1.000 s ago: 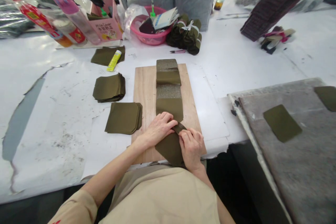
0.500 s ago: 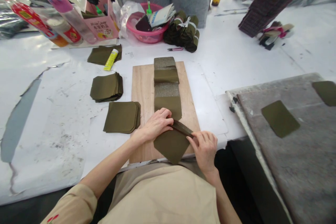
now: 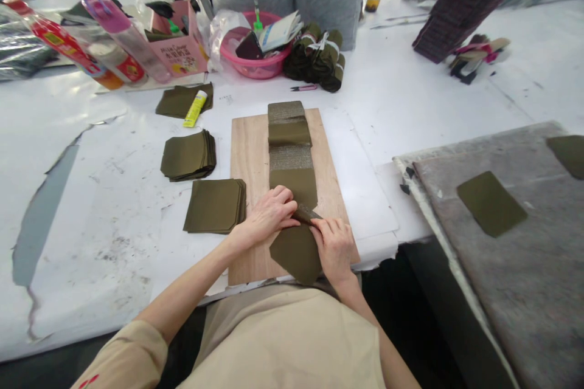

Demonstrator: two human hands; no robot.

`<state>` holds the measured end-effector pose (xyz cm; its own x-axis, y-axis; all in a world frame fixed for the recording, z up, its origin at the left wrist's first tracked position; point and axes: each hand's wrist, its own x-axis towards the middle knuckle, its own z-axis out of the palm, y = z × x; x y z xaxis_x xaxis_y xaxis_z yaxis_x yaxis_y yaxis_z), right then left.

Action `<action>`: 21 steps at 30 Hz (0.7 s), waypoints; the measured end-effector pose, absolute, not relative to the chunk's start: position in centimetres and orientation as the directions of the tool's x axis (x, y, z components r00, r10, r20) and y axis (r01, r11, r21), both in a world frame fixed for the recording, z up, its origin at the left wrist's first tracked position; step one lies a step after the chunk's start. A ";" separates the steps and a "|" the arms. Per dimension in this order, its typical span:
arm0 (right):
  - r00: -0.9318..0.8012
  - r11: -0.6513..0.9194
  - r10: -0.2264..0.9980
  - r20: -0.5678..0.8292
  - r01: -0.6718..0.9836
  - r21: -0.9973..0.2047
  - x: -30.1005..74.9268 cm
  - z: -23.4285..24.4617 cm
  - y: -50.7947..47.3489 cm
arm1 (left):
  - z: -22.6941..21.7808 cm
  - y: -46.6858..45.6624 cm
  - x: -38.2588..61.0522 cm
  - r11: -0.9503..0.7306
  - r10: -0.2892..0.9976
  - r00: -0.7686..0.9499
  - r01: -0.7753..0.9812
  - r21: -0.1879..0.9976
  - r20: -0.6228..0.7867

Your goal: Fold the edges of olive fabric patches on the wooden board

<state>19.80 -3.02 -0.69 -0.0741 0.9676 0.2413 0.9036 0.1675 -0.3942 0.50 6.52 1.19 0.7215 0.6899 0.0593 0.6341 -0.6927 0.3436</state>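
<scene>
Both hands pinch the folded upper edge of an olive fabric piece (image 3: 296, 254) over the near end of a wooden board (image 3: 249, 158). My left hand (image 3: 274, 209) is closed on the edge's left part. Further right along the same fold, my right hand (image 3: 334, 243) grips with thumb and fingers. The piece's lower part hangs toward my lap. Just beyond my hands, a column of overlapping olive pieces (image 3: 292, 188) lies on the board, with grainy, lighter strips between smooth ones. Left of the board sits a stack of olive fabric pieces (image 3: 213, 206).
A second stack (image 3: 185, 155) and a yellow tube (image 3: 195, 108) on more fabric lie farther left. A pink basket (image 3: 255, 67), tied olive rolls (image 3: 319, 55) and bottles (image 3: 64, 42) stand at the back. At right, a grey padded surface (image 3: 456, 255) bears olive pieces.
My right hand has moved left along the fabric's edge, closer to my left hand. The left hand stays nearly in place. The view has shifted slightly.
</scene>
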 end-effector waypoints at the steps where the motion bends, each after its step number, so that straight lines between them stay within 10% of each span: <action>1: -0.075 0.170 0.966 0.247 0.904 -0.392 19.8 -0.7 -3.0 | 1.1 6.4 0.4 -0.684 0.700 0.710 0.638 0.354 0.075; 12: -0.065 0.160 0.970 0.235 0.897 -0.413 19.9 -0.9 -2.9 | 0.5 5.5 0.8 -0.657 0.707 0.680 0.529 0.537 0.195; 21: -0.026 0.150 0.968 0.250 0.857 -0.493 20.0 -0.7 -3.1 | -0.1 5.5 0.6 -0.731 0.649 0.735 0.529 0.431 0.199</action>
<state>19.97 -3.12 -0.73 -0.0256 0.9680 0.2496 0.8568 0.1499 -0.4933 0.57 5.51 -0.13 0.7346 0.6488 0.1987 0.5290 -0.7309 0.4312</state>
